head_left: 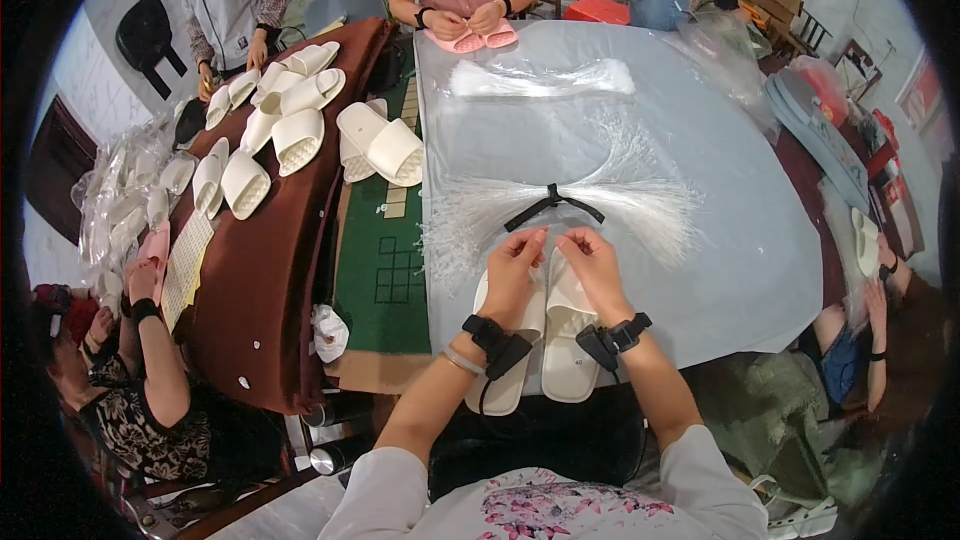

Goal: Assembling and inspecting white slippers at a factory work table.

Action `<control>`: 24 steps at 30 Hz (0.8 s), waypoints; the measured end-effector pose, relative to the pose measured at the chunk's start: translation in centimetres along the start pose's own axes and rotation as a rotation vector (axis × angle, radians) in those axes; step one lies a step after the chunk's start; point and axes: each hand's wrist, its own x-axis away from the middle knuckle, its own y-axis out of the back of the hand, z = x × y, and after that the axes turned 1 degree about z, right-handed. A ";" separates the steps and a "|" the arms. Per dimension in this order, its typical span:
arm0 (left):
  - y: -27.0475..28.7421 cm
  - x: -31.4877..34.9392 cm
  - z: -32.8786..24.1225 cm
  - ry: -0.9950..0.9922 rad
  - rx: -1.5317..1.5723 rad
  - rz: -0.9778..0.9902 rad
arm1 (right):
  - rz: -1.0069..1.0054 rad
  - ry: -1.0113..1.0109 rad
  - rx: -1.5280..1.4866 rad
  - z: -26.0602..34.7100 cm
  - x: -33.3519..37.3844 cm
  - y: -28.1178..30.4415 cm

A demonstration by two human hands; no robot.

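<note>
A pair of cream slide slippers lies side by side at the near edge of the grey-covered table, the left slipper (499, 392) and the right slipper (570, 372) with heels toward me. Over their far ends, my left hand (514, 268) and my right hand (592, 266) are close together, fingertips pinched. Whatever they hold is too small to make out. Just beyond my fingers, a fanned bundle of clear thin plastic strands (640, 202) is bound in its middle by a black strap (553, 198). My wrists and the wristbands on them partly cover the slippers.
Another strand bundle (540, 78) lies farther back. Several cream slippers (298, 140) cover the brown table at left, and more (394, 152) sit on the green mat. Across from me, a person's hands (470, 24) hold pink slippers (500, 37). Other people work at left and right.
</note>
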 end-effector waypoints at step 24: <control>0.3 0.0 0.2 0.020 -0.037 -0.026 | -0.006 -0.001 -0.012 0.2 0.1 -0.2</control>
